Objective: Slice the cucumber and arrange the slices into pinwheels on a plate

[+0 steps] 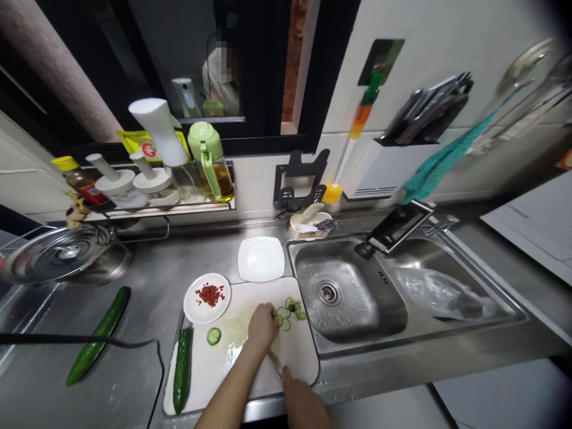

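Note:
On the white cutting board [232, 372], my left hand [263, 326] is closed with bent fingers over a piece of cucumber [277, 320], most of it hidden by the hand. My right hand [301, 396] grips a knife [276, 353], its blade pointing up toward my left hand. Thin cucumber slices [286, 325] lie just right of my left fingers, some bunched near the board's right edge. A short cucumber end [214, 336] sits left of my hand. One whole cucumber [182, 370] lies along the board's left side.
A round plate with red chopped bits [190, 307] overlaps the board's upper left corner. Behind the board stands a white square dish [261, 259]. Right is a steel sink [353, 298]; left are another cucumber [99, 335], a black cable [134, 344] and a lidded pot [67, 253].

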The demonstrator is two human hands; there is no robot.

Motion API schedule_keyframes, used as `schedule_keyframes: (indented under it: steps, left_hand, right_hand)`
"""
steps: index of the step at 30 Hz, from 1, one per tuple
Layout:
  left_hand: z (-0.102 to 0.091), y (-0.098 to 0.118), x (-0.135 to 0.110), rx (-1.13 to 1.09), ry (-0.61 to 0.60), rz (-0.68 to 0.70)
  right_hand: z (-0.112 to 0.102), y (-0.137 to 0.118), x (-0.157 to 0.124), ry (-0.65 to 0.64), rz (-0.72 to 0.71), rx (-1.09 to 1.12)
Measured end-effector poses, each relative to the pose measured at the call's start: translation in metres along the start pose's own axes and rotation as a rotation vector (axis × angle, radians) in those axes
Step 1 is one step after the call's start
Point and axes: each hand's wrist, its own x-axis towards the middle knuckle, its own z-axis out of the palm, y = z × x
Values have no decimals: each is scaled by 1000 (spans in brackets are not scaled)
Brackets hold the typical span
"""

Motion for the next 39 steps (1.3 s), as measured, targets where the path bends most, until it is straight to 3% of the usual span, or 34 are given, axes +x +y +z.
schedule_keyframes:
  steps: [10, 18, 24, 33, 39]
  left_hand:
    - [-5, -15, -1, -116, 41, -20]
    - [-23, -51, -20, -172, 168, -109]
    - [-20, -75, -33, -253, 225, -163]
    - [-14, -80, -39, -337, 255, -238]
    - [-14, -79, -38, -303, 238, -274]
  right_hand:
    - [-4, 0, 3, -61, 24, 23]
    - [-2, 5, 1, -36, -17, 40]
    - [-6, 5, -1, -56, -37, 25]
    - [7, 17, 4, -50, -31, -30]
    - [-2, 5, 8, -11, -39, -22]
